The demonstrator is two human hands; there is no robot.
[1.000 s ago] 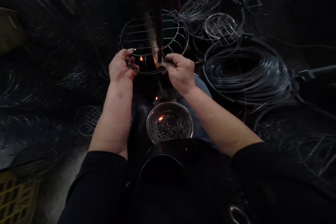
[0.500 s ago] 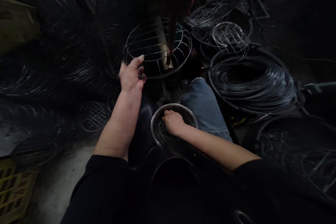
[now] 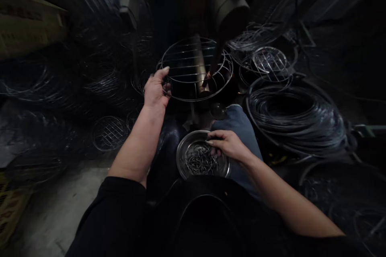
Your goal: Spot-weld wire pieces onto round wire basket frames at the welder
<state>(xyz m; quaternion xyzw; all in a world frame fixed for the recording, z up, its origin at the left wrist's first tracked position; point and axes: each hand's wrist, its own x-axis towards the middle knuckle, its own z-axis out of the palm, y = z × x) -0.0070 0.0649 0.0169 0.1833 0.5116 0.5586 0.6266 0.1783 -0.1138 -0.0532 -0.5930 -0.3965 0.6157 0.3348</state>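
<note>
My left hand (image 3: pixel 155 89) grips the left edge of a round wire rack (image 3: pixel 193 100), thumb above and fingers curled below the rim. The rack is held roughly level around a lower metal bar (image 3: pixel 199 58), while a dark upper rod (image 3: pixel 216 62) comes down to meet the bar near its end. Over the right rim of a metal bowl (image 3: pixel 180 156), my right hand (image 3: pixel 228 143) has its thumb and fingertips pinched together. What they hold, if anything, is too small to make out. Short bent wire pieces (image 3: pixel 199 161) lie heaped in the bowl.
At the right sits a large coil of wire (image 3: pixel 298 116), with a smaller round wire grid (image 3: pixel 269 62) behind it. Another grid (image 3: pixel 110 132) and dim wire bundles are on the left. A thick machine cylinder (image 3: pixel 230 10) hangs overhead; a yellow crate (image 3: pixel 12 213) stands lower left.
My right hand has come up out of the wire pieces to the bowl's right rim, fingers now pinched. My left hand still grips the rack. The whole view has shifted somewhat.
</note>
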